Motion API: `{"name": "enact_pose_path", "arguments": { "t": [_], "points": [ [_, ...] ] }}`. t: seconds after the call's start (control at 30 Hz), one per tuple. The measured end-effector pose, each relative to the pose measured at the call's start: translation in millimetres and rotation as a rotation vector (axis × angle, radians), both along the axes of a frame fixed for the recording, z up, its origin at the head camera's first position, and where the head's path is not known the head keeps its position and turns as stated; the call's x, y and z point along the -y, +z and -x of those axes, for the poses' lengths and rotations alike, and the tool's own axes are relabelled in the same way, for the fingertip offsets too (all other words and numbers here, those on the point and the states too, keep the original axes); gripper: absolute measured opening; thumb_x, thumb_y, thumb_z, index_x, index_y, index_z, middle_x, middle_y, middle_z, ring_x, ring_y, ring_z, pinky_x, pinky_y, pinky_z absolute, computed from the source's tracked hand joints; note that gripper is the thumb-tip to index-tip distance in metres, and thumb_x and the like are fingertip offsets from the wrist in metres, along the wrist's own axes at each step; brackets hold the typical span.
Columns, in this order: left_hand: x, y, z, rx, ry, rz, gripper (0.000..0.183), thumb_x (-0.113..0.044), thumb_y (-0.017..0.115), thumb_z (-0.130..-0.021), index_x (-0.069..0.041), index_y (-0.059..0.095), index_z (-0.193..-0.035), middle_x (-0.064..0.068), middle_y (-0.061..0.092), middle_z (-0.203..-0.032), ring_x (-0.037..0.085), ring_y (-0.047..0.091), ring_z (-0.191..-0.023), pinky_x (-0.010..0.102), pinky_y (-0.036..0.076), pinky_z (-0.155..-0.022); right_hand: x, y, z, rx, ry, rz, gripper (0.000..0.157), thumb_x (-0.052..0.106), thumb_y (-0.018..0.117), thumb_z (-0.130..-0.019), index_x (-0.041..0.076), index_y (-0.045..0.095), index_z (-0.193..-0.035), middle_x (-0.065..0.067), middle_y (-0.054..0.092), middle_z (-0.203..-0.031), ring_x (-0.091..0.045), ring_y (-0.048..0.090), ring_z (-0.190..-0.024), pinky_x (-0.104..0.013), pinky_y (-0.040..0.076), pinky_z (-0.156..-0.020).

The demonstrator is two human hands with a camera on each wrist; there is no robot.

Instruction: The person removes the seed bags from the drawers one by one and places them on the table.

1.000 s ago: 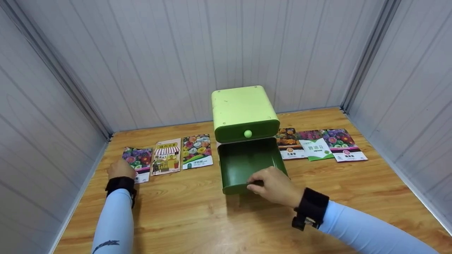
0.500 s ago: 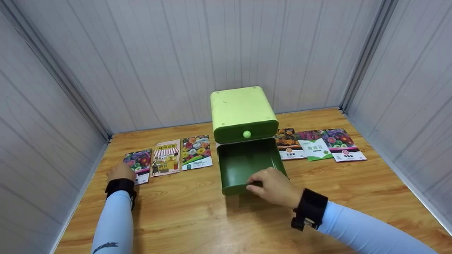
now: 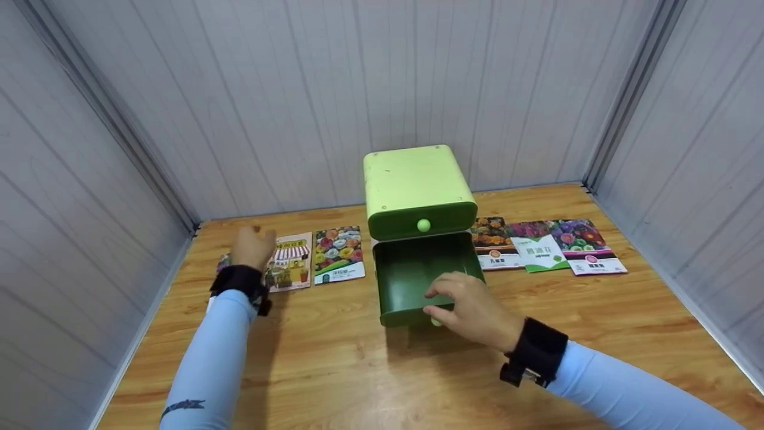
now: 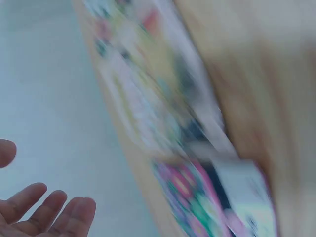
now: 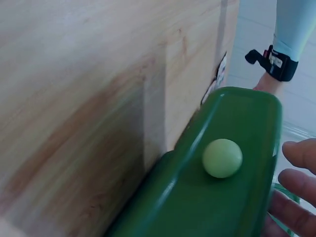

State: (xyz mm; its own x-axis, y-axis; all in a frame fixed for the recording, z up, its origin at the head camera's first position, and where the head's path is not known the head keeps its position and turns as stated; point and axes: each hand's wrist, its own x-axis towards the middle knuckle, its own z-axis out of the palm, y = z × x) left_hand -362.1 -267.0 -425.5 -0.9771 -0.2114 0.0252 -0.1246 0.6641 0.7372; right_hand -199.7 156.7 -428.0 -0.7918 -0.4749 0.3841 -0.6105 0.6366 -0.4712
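In the head view, a light green box [image 3: 418,179] has its lower drawer [image 3: 391,313] pulled out toward me, and nothing lies inside it. My right hand [image 3: 477,310] is at the drawer's front edge, thumb and fingers apart, holding nothing. The drawer's round knob [image 5: 222,158] shows uncovered in the right wrist view. My left hand [image 3: 252,248] hovers over the left seed packets with nothing in its fingers. It partly covers the leftmost flower packet [image 4: 197,207] and the yellow shop-picture packet [image 3: 292,269].
A ranunculus-like flower packet [image 3: 339,254] lies left of the box. To its right lie an orange-flower packet [image 3: 495,242], a green-white packet [image 3: 540,252] and a pink-purple flower packet [image 3: 588,245]. The upper drawer [image 3: 388,226] is closed. Grey walls [image 3: 286,119] enclose the wooden table [image 3: 334,358].
My left hand has lifted off the leftmost packet and moved right and away from me. My right hand's thumb and fingers have parted at the drawer front, uncovering the knob.
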Motion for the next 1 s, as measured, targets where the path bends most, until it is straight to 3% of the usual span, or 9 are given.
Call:
{"name": "enact_pose_path", "arguments": {
  "t": [0.1, 0.17, 0.3, 0.4, 0.53, 0.63, 0.87, 1.0],
  "points": [
    [-31, 10.8, 4.0, 0.000, -0.056, -0.073, 0.069, -0.037, 0.049, -0.112, 0.012, 0.042, -0.160, 0.034, 0.047, -0.162, 0.048, 0.049, -0.149, 0.056, 0.042, -0.126, 1, 3.5, -5.9, -0.040, -0.036, -0.002, 0.010, 0.016, 0.084, -0.098, 0.008, 0.080, -0.101, -0.004, 0.076, -0.100, -0.022, 0.072, -0.097, -0.042, 0.063, -0.087],
    [-50, 15.7, 4.1, -0.003, -0.092, -0.110, 0.071, -0.043, 0.051, -0.112, 0.011, 0.044, -0.159, 0.033, 0.048, -0.162, 0.047, 0.048, -0.150, 0.055, 0.041, -0.127, 2, 4.9, -10.5, -0.054, -0.066, -0.012, 0.010, 0.018, 0.085, -0.097, 0.009, 0.079, -0.098, -0.001, 0.074, -0.095, -0.017, 0.070, -0.090, -0.036, 0.062, -0.081],
    [-84, 24.6, -0.8, 0.020, -0.165, -0.201, 0.076, -0.053, 0.053, -0.111, 0.007, 0.048, -0.158, 0.028, 0.054, -0.158, 0.041, 0.060, -0.139, 0.051, 0.053, -0.117, 3, 4.7, -18.3, -0.046, -0.110, -0.039, 0.013, 0.020, 0.084, -0.098, 0.013, 0.077, -0.089, 0.004, 0.072, -0.083, -0.006, 0.064, -0.076, -0.026, 0.056, -0.068],
    [-104, 32.4, -3.7, 0.067, -0.210, -0.305, 0.080, -0.058, 0.054, -0.110, 0.004, 0.046, -0.161, 0.025, 0.054, -0.159, 0.038, 0.065, -0.129, 0.042, 0.065, -0.098, 2, 3.3, -22.3, -0.016, -0.124, -0.055, 0.018, 0.023, 0.082, -0.100, 0.014, 0.076, -0.085, 0.005, 0.072, -0.077, -0.001, 0.060, -0.068, -0.022, 0.052, -0.062],
    [-122, 44.5, -8.7, 0.161, -0.297, -0.452, 0.088, -0.061, 0.052, -0.111, 0.002, 0.031, -0.168, 0.027, 0.041, -0.168, 0.043, 0.058, -0.142, 0.046, 0.065, -0.098, 1, -0.6, -24.8, 0.032, -0.129, -0.079, 0.024, 0.028, 0.080, -0.101, 0.014, 0.077, -0.082, 0.005, 0.073, -0.073, 0.001, 0.059, -0.063, -0.022, 0.052, -0.059],
    [-131, 50.4, -13.0, 0.226, -0.380, -0.511, 0.093, -0.061, 0.051, -0.111, 0.002, 0.019, -0.172, 0.029, 0.033, -0.172, 0.050, 0.050, -0.149, 0.058, 0.059, -0.107, 1, -5.9, -24.8, 0.050, -0.136, -0.101, 0.028, 0.030, 0.079, -0.102, 0.014, 0.078, -0.079, 0.005, 0.074, -0.071, 0.001, 0.059, -0.061, -0.024, 0.053, -0.059],
    [-150, 52.8, -15.0, 0.332, -0.514, -0.567, 0.092, -0.062, 0.049, -0.111, -0.004, 0.015, -0.174, 0.032, 0.022, -0.175, 0.058, 0.039, -0.154, 0.068, 0.052, -0.113, -1, -17.4, -24.9, 0.135, -0.172, -0.135, 0.034, 0.033, 0.077, -0.104, 0.014, 0.079, -0.076, 0.007, 0.071, -0.066, 0.001, 0.054, -0.056, -0.023, 0.048, -0.054],
    [-157, 53.2, -14.7, 0.359, -0.563, -0.580, 0.086, -0.062, 0.047, -0.112, -0.011, 0.020, -0.174, 0.032, 0.018, -0.176, 0.061, 0.034, -0.156, 0.071, 0.049, -0.114, -1, -23.0, -26.0, 0.194, -0.189, -0.156, 0.043, 0.037, 0.075, -0.105, 0.017, 0.072, -0.067, 0.013, 0.059, -0.057, 0.000, 0.046, -0.050, -0.022, 0.038, -0.048]
  ]
}}
